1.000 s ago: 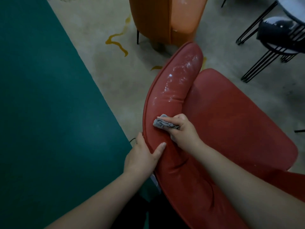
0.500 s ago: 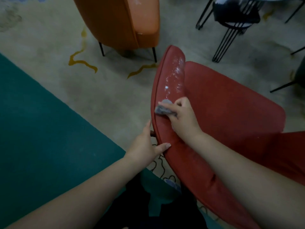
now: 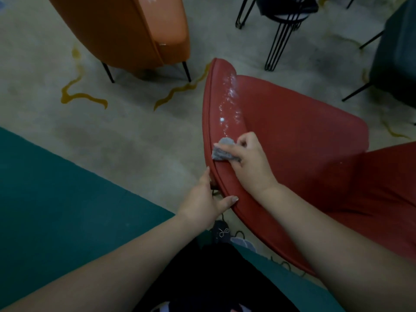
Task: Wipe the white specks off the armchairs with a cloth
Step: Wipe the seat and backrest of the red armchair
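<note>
I have my right hand [image 3: 249, 161] pinching a crumpled grey cloth [image 3: 221, 152] and pressing it against the top edge of the red armchair's [image 3: 299, 140] curved backrest, fingers curled round the wad. Just beyond the cloth, a trail of white specks [image 3: 229, 102] runs up along the rim toward the far end of the backrest, with one brighter dot [image 3: 222, 119] near the cloth. My left hand [image 3: 203, 200] rests on the outer side of the same backrest, a little nearer to me than the cloth, fingers straight along the outside and thumb laid over the piped edge; it grips nothing. The two hands are near each other but not touching. Beyond the red chair stands an orange armchair [image 3: 126, 30] on thin dark legs, with white marks on its seat edge. A black wire-legged chair [image 3: 283, 16] sits at the upper right. The floor [image 3: 112, 136] is pale with yellow squiggles, and a teal area [image 3: 56, 199] covers the near left.
</note>
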### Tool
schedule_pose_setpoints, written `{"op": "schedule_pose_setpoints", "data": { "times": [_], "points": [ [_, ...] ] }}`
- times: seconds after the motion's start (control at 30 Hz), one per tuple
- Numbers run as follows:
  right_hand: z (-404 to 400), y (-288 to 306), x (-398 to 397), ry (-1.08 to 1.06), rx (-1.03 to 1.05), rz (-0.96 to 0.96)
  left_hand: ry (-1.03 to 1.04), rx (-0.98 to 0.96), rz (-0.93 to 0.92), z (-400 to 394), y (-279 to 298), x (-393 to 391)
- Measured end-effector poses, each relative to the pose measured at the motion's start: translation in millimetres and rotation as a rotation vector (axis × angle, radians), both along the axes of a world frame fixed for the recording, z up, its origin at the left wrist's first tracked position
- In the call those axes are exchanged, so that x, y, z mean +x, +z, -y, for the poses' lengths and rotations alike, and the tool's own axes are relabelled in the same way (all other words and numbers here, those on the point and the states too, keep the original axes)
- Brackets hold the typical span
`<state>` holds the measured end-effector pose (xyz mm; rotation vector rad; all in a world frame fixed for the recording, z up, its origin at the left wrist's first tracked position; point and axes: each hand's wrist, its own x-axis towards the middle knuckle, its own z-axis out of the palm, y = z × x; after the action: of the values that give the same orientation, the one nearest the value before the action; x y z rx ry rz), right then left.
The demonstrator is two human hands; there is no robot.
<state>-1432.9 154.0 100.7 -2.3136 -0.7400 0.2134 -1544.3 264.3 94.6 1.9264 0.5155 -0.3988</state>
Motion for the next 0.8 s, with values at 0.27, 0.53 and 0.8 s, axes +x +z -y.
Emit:
{"op": "schedule_pose_setpoints", "data": {
  "times": [0.27, 0.53, 0.8],
  "points": [
    [20, -15, 2, -0.037, 0.071, 0.020, 0.062, -0.012, 0.059, -13, 0, 14],
    [-8, -33, 57, -0.175, 0.271, -0.109, 0.297, 0.012, 0.098, -16, -14, 55],
    [-23, -48, 78, -0.216, 0.319, -0.039, 0.477, 0.241, 0.039, -7, -22, 129]
  ]
}}
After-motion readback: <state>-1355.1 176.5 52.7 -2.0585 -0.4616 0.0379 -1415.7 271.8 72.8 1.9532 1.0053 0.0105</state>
